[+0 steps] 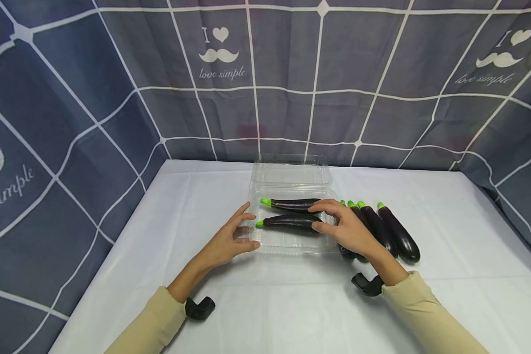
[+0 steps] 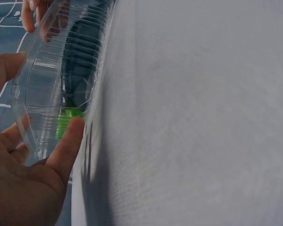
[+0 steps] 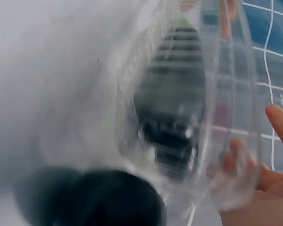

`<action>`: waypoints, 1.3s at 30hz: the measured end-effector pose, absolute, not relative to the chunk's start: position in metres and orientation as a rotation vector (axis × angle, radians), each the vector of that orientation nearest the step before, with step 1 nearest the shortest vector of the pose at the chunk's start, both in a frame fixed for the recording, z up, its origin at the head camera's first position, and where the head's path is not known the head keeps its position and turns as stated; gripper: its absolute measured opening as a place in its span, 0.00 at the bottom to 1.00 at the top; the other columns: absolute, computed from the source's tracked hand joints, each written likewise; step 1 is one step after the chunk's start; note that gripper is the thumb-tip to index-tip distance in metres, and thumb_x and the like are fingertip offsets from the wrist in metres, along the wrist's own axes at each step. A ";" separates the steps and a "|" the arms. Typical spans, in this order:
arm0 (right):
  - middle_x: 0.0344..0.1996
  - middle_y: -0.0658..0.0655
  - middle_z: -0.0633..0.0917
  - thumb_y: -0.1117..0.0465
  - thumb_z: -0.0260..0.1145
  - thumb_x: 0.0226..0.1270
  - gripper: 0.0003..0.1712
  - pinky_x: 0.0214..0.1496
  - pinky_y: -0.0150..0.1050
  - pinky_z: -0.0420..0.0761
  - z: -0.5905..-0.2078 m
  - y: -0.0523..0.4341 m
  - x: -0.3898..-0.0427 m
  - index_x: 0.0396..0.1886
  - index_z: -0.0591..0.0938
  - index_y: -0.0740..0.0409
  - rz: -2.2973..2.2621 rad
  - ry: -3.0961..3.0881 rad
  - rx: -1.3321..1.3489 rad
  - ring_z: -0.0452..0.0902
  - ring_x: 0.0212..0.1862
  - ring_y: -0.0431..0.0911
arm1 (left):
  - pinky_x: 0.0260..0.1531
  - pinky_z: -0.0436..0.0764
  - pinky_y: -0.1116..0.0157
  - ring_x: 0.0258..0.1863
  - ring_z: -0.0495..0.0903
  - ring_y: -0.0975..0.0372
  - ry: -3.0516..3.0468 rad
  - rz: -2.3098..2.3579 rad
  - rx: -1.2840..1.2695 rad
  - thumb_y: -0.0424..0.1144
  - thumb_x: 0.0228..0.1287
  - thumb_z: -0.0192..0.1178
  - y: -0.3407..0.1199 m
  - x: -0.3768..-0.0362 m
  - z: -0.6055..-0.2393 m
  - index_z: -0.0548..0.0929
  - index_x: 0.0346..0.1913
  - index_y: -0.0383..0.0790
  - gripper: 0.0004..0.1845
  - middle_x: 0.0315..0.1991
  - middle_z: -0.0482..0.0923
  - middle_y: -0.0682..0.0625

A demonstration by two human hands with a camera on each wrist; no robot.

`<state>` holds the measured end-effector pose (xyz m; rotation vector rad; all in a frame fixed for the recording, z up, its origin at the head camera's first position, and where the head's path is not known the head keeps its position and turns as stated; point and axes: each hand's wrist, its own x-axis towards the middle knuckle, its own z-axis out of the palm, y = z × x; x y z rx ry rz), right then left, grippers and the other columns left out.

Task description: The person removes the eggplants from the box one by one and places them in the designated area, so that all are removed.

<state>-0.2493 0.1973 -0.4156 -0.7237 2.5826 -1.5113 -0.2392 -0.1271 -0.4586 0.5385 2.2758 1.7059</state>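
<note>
A clear plastic clamshell container [image 1: 276, 242] lies on the table with its lid tipped back. Inside are two dark eggplants side by side, a rear one [image 1: 289, 204] and a front one [image 1: 287, 221], green stems pointing left. My left hand [image 1: 223, 244] is at the container's left side, fingers spread; in the left wrist view its fingertips rest against the clear wall. Over the container's right part is my right hand [image 1: 351, 231], its fingers loosely bent above the right ends of the eggplants. The right wrist view, blurred, shows an eggplant [image 3: 172, 89] through the wall.
Several more eggplants [image 1: 398, 231] lie together just right of the container, partly hidden by the right hand and forearm. The container's open lid [image 1: 292, 173] extends toward the back edge of the white-covered table [image 1: 265, 305]. A grid-patterned curtain [image 1: 283, 113] stands behind.
</note>
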 end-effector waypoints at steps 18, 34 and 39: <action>0.58 0.55 0.80 0.63 0.69 0.65 0.20 0.65 0.59 0.67 -0.434 0.161 -0.260 0.56 0.83 0.57 -1.476 2.582 -0.735 0.69 0.63 0.53 | 0.58 0.76 0.52 0.67 0.64 0.41 2.286 1.710 0.529 0.36 0.59 0.71 -0.125 -0.238 -0.458 0.69 0.66 0.36 0.33 0.79 0.40 0.56; 0.57 0.55 0.81 0.66 0.69 0.64 0.23 0.65 0.57 0.68 -0.439 0.157 -0.266 0.59 0.81 0.60 -1.364 2.534 -0.867 0.71 0.63 0.53 | 0.59 0.75 0.52 0.67 0.64 0.41 2.284 1.703 0.520 0.37 0.60 0.72 -0.126 -0.238 -0.460 0.68 0.67 0.36 0.35 0.79 0.40 0.59; 0.59 0.56 0.79 0.68 0.68 0.63 0.24 0.63 0.56 0.71 -0.439 0.157 -0.263 0.60 0.81 0.57 -1.295 2.568 -0.836 0.71 0.63 0.54 | 0.59 0.75 0.51 0.67 0.63 0.41 2.282 1.702 0.524 0.38 0.60 0.72 -0.126 -0.238 -0.460 0.68 0.67 0.35 0.35 0.79 0.39 0.58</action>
